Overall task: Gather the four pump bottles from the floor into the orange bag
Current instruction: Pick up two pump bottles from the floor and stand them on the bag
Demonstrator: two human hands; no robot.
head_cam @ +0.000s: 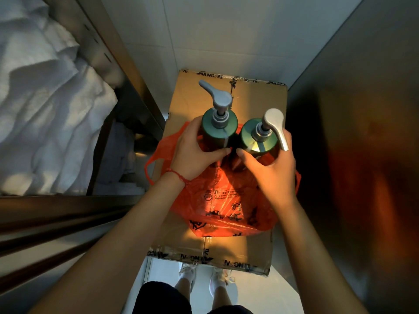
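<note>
Two dark green pump bottles with grey pump heads stand upright side by side over the orange bag (229,205). My left hand (195,152) grips the left bottle (217,130) around its body. My right hand (269,168) grips the right bottle (258,138), whose pump spout points toward me. The orange plastic bag with black print lies on a taped cardboard box (192,96). The lower parts of both bottles are hidden behind my hands. No other bottles are in view.
A metal shelf frame (118,71) with white towels (45,109) stands at the left. A dark metal wall (362,132) closes the right side. White tiled floor lies beyond the box. My legs and shoes (205,279) are below the box's near edge.
</note>
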